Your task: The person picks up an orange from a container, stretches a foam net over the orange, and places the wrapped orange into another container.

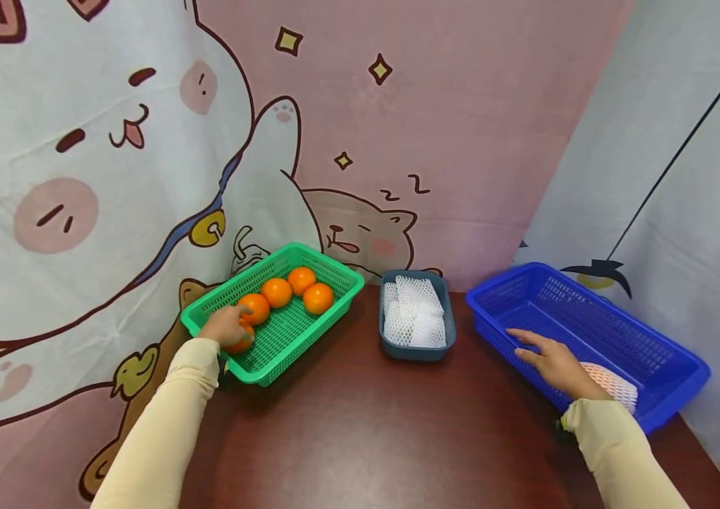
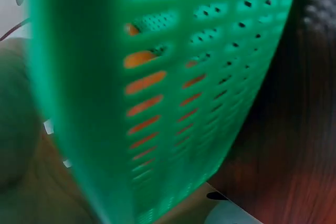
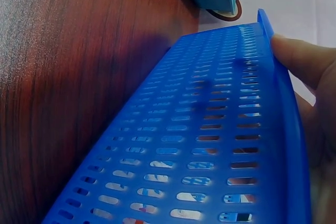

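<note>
My left hand [image 1: 225, 326] reaches into the near left end of a green basket [image 1: 283, 360], its fingers curled over an orange [image 1: 240, 341]. Several other oranges lie farther along in that basket, one of them an orange [image 1: 254, 309] right beside my fingertips. In the left wrist view the basket's slotted wall [image 2: 210, 93] hides most of the hand, with orange fruit showing through the slots. My right hand [image 1: 555, 364] hovers at the near rim of a blue basket [image 1: 525, 339], fingers loosely extended and holding nothing. Below its wrist lies a fruit in a white foam net [image 1: 617, 389], partly covered.
Between the baskets stands a small dark grey-blue bin [image 1: 420, 352] holding white foam nets [image 1: 413, 311]. All three containers sit on a dark reddish-brown table [image 1: 372, 431]. Behind them hangs a cartoon-printed cloth [image 1: 461, 141], close to the backs of the baskets.
</note>
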The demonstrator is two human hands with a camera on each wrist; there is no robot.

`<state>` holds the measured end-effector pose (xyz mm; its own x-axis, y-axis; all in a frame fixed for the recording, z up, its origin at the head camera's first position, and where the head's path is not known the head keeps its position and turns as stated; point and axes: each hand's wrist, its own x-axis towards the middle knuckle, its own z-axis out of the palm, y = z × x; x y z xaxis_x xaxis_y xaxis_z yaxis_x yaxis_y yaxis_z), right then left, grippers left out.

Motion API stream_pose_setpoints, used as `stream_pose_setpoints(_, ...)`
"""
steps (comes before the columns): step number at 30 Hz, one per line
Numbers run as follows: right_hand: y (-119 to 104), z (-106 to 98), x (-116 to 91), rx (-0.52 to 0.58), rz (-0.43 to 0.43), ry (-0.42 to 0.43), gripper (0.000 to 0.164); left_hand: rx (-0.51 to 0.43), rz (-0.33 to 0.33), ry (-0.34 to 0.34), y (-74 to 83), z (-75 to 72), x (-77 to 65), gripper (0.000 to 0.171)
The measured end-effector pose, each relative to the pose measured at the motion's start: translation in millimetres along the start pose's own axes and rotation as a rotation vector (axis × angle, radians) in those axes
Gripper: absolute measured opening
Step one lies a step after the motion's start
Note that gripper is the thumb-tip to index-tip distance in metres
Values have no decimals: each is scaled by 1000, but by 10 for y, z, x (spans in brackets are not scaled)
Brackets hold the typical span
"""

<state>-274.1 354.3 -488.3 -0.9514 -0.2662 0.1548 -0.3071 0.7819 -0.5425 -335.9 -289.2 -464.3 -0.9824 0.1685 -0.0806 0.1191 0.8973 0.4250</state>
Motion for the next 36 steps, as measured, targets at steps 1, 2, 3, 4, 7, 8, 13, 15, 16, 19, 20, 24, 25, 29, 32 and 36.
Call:
stream_pose_setpoints(1,1,0,-2,-1,2,-2,43,4,-4,-4,-15,10,4,61)
stream_pose_setpoints(2,0,0,-2,-1,3,-3,43,7,-7,-7,-25,19,6,61)
stream_pose_setpoints(3,4,1,0,-3,4,-6,43,6,-19,-8,-33,27,13,62)
stream_pose_setpoints(4,7,2,-2,-3,7,-7,43,9,-24,-12,-36,35,17,62)
stream_pose_setpoints(7,8,6,-6,-1,12,-9,43,51,-46,-34,-36,67,29,66)
stream_pose_setpoints(8,5,8,-6,1,11,-7,43,74,-56,-45,-31,81,28,69)
stream_pose_setpoints(13,-13,22,-9,2,-13,12,42,162,-82,-89,15,158,8,76)
stream_pose_setpoints(15,-22,24,-9,-5,-20,20,42,158,-69,-88,50,170,-6,75)
stream_pose_setpoints(16,-30,23,-10,-6,-19,23,42,151,-58,-85,68,173,-10,74)
stream_pose_setpoints(19,-46,19,-12,-16,-11,24,42,137,-31,-80,99,177,-16,73)
stream_pose_setpoints(20,-54,15,-12,-17,-7,22,42,129,-22,-79,98,180,-15,73)
stream_pose_setpoints(24,-68,9,-7,-13,-2,8,43,50,3,-42,80,184,-8,74)
stream_pose_setpoints(25,-69,6,-8,-12,-1,-1,43,16,12,-25,74,184,-5,74)
stream_pose_setpoints(29,-54,-5,-22,-5,0,-9,43,-156,86,50,114,138,-19,71)
stream_pose_setpoints(32,-52,-9,-29,-6,-2,-6,43,-274,136,90,180,96,-52,69)
stream_pose_setpoints(36,-62,0,-26,-10,-1,-1,44,-399,147,140,277,76,-87,72)
